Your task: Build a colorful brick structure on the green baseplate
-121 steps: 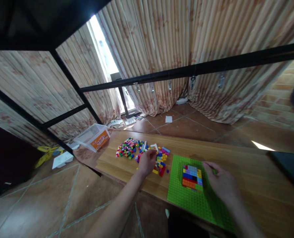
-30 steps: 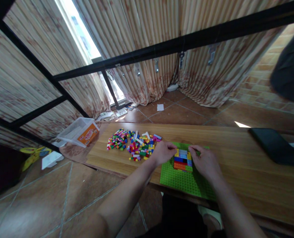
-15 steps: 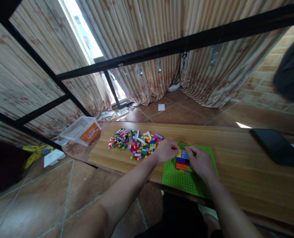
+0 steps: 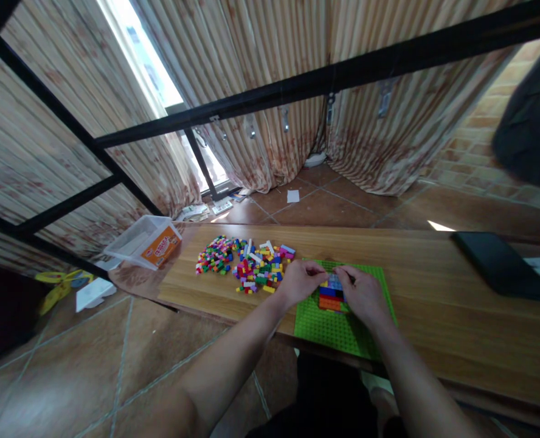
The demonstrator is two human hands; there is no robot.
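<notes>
A green baseplate (image 4: pixel 338 331) lies on the wooden table (image 4: pixel 434 304) in front of me. On it stands a small block of coloured bricks (image 4: pixel 330 296), with orange, red and blue layers. My left hand (image 4: pixel 301 281) is curled at the block's left side, fingers pressed together at its top. My right hand (image 4: pixel 362 294) rests on the block's right side, fingers bent over it. What the fingertips pinch is hidden. A pile of loose coloured bricks (image 4: pixel 247 264) is spread on the table just left of my left hand.
A clear plastic box with an orange label (image 4: pixel 145 241) sits at the table's left end. A dark flat object (image 4: pixel 498 266) lies at the right. Black metal bars (image 4: pixel 297 85) cross above. Tiled floor (image 4: pixel 92 365) lies below the near table edge.
My left hand has come from the loose pile to the brick block. My right hand has closed in over the block's right side. Both hands now meet at its top.
</notes>
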